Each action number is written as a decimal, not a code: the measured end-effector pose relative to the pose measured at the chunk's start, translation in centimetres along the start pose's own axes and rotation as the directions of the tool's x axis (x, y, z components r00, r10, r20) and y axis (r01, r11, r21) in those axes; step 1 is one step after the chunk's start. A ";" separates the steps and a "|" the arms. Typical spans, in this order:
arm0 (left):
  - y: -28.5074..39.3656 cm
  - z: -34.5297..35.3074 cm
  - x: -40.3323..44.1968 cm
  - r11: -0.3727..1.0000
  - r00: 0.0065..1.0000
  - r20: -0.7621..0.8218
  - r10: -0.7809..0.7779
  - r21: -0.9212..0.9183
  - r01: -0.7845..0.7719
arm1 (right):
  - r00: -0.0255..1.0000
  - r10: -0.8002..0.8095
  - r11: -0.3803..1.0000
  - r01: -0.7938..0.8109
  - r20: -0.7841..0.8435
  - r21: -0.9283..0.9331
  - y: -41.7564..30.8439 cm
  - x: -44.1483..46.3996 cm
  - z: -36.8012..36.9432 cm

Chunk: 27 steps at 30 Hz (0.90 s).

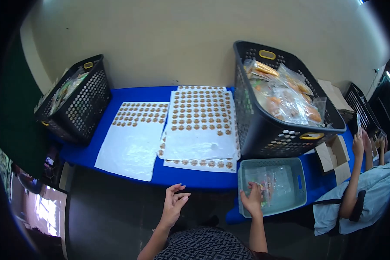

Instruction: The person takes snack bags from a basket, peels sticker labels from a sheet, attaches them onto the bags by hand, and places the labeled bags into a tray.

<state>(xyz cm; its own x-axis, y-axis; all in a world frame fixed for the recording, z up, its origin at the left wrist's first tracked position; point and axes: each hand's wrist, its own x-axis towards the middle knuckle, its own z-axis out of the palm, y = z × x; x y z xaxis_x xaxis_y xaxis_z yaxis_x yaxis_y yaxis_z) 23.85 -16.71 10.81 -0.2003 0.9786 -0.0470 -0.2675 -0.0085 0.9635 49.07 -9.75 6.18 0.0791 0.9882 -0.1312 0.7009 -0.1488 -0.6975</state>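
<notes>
My left hand is raised in front of the table's near edge, its fingers loosely bent and apart, with nothing visible in it. Over the left side of a grey-green plastic basket, my right hand has its fingers curled at a clear plastic packet with small coloured contents. Part of the packet is hidden behind the fingers. Beyond my left hand lie white sheets of round brown stickers: a partly used sheet on the left and a stack in the middle.
On the blue-covered table, a large black basket full of clear packets stands right, another black basket left. An opened cardboard box sits at the right. Another person in a light blue garment works at the far right.
</notes>
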 end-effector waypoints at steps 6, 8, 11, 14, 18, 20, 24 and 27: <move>2.9 -8.7 -2.5 0.993 0.982 -0.186 0.020 0.117 0.002 | 0.957 -0.260 0.966 0.256 -0.131 -0.043 -8.4 -1.9 4.1; 3.9 -11.9 -3.6 0.989 0.968 -0.245 0.058 0.146 -0.022 | 0.943 -0.321 0.946 0.324 -0.085 0.022 -11.1 -2.7 6.4; 5.1 -16.9 -5.4 0.987 0.935 -0.341 0.099 0.150 -0.050 | 0.895 -0.445 0.895 0.446 -0.041 0.031 -14.4 -4.0 10.4; 6.6 -21.0 -7.4 0.983 0.890 -0.435 0.136 0.173 -0.066 | 0.879 -0.475 0.878 0.470 0.050 0.087 -17.7 -5.2 13.9; 7.7 -24.9 -9.9 0.981 0.834 -0.529 0.157 0.182 -0.069 | 0.842 -0.523 0.850 0.504 0.133 0.153 -20.9 -6.7 18.1; 8.0 -26.3 -11.0 0.981 0.811 -0.563 0.159 0.183 -0.065 | 0.816 -0.557 0.830 0.541 0.154 0.135 -22.2 -7.2 19.7; 7.6 -28.2 -12.1 0.989 0.761 -0.635 0.133 0.129 -0.065 | 0.798 -0.571 0.821 0.554 0.194 0.140 -24.8 -7.0 21.9; 7.1 -29.3 -12.0 0.996 0.729 -0.680 0.084 0.071 -0.049 | 0.761 -0.613 0.789 0.605 0.214 0.107 -26.0 -5.7 23.6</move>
<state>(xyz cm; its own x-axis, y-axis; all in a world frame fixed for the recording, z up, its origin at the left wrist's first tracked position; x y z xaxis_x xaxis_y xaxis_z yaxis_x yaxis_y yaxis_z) -3.31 -34.51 10.52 -0.8092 0.5725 -0.1321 -0.1898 -0.0420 0.9809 13.64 -12.41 8.43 -0.5212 0.8350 0.1764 0.5252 0.4767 -0.7049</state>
